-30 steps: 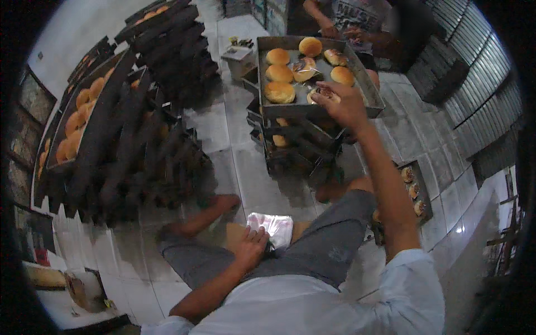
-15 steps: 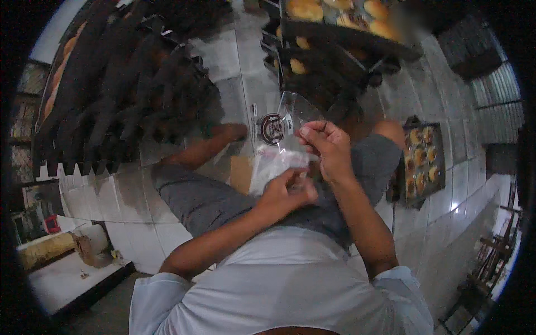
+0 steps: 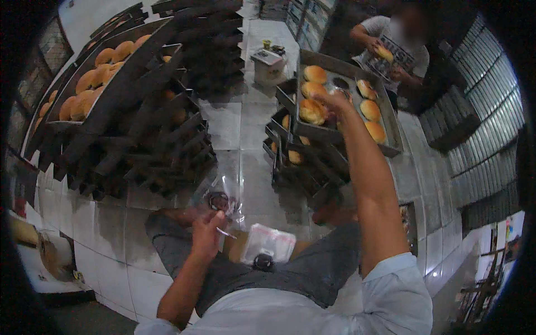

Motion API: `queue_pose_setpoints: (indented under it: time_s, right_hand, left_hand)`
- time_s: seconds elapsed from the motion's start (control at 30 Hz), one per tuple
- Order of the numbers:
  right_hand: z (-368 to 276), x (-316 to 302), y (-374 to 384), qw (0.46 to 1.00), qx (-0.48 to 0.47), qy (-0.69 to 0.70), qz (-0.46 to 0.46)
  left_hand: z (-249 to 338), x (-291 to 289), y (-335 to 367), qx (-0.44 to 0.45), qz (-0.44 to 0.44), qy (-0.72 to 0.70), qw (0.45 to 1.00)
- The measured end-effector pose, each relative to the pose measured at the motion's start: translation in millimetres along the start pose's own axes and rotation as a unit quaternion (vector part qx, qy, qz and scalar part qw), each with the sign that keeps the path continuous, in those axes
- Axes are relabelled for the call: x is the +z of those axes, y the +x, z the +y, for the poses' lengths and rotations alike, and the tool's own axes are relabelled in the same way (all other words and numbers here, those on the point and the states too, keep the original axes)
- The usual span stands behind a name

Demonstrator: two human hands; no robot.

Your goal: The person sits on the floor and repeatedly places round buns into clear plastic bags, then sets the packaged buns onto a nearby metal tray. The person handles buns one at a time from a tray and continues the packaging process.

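Golden buns (image 3: pixel 370 110) fill metal trays (image 3: pixel 318 131) stacked around us on the tiled floor (image 3: pixel 257 192) of a bakery workroom.

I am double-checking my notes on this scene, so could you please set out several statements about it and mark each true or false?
1. The left hand holds a clear bag. True.
2. The right hand rests on the person's thigh. False: it reaches into the tray of buns.
3. The stack of clear bags lies inside the tray. False: it lies between the person's thighs.
4. The person opposite holds a bun. True.
5. The white tub stands to the right of the tray. False: it stands to the left of it.
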State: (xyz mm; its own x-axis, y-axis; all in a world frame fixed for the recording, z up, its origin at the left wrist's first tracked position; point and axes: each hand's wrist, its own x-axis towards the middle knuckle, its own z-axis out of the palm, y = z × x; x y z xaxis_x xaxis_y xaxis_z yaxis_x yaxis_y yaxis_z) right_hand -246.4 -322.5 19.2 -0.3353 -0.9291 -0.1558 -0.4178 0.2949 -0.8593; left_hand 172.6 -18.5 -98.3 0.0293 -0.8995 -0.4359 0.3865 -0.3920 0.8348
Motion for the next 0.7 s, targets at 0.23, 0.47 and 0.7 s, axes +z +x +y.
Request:
queue_pose_setpoints:
  time_s: [0.23, 0.47, 0.7]
  right_hand:
    - [24.1, 7.7, 2.1, 0.986, -0.025, 0.013, -0.163]
    - [23.3, 16.6, -241.3, 0.861, -0.017, 0.501, -0.087]
    - [52.8, 86.7, -419.7, 0.902, -0.082, 0.410, -0.110]
  left_hand:
    - [-19.2, -22.7, 5.4, 0.063, -0.001, 0.007, 0.998]
    - [-0.2, 14.1, 19.3, -0.097, -0.071, -0.206, 0.971]
    - [-33.6, 58.5, 6.5, -0.163, -0.066, -0.217, 0.960]
